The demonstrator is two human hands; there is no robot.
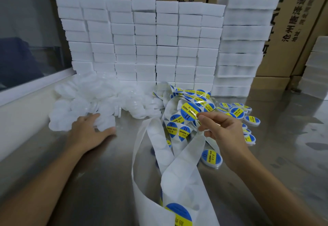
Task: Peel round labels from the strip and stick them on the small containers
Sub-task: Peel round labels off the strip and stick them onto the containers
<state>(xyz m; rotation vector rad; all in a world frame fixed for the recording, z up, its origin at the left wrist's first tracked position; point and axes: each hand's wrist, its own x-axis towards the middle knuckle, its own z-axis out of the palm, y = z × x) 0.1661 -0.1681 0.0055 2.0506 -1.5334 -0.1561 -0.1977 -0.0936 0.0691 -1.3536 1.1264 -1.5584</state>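
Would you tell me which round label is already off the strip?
The label pinched by the right hand; the others sit on the strip or on containers.

Your left hand [88, 131] covers part of the heap of white containers [85, 101], so you cannot tell whether its fingertips grip one or only rest on the heap. The containers blur together into one pale mass; single ones are hard to count. The strip [170, 163] runs off the bottom edge, and the label [179, 213] nearest you is cut there, its print too blurred to read. Right of the strip, your right hand [221, 129] hides several of the labelled containers [248, 119]. Behind the heap, the cardboard boxes [292, 21] are half hidden by stacked white foam blocks [159, 39] and cropped by the top edge, their lettering incomplete.
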